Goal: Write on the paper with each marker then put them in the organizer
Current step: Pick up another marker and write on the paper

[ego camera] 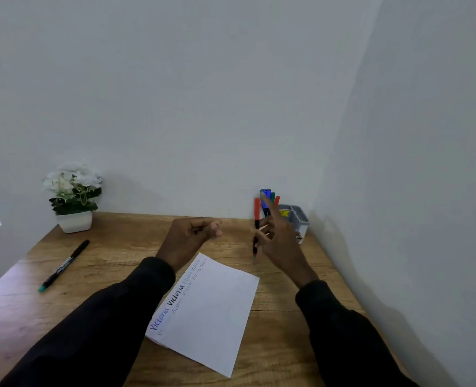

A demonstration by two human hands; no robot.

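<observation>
While the right hand (278,238) hovers above the far right part of the brown wooden table (114,247), it pinches a red-capped black marker (256,219) between thumb and middle fingers. The marker stands nearly upright, cap end up, its lower end clear of the wood. The index finger (273,210) of that hand stretches straight out toward the far right corner.

In that corner, against the pale wall (175,107), sits the grey plastic organizer (296,216) with several compartments. A blue marker (265,196), a green marker (272,195) and a second red marker (277,200) stand in its left compartment, partly hidden by the hand.

The left hand (195,233) floats over the middle of the table, fingers curled in toward the palm with the thumb against them. Nothing shows in its grasp.

The white sheet of paper (217,311) lies tilted on the near middle of the table, between the two black sleeves (97,331). Words in blue and black ink run along its left edge.

A black marker with a green end (63,266) lies flat on the left side, well apart from both hands. A white pot of white flowers (73,196) stands at the far left, near the wall.
</observation>
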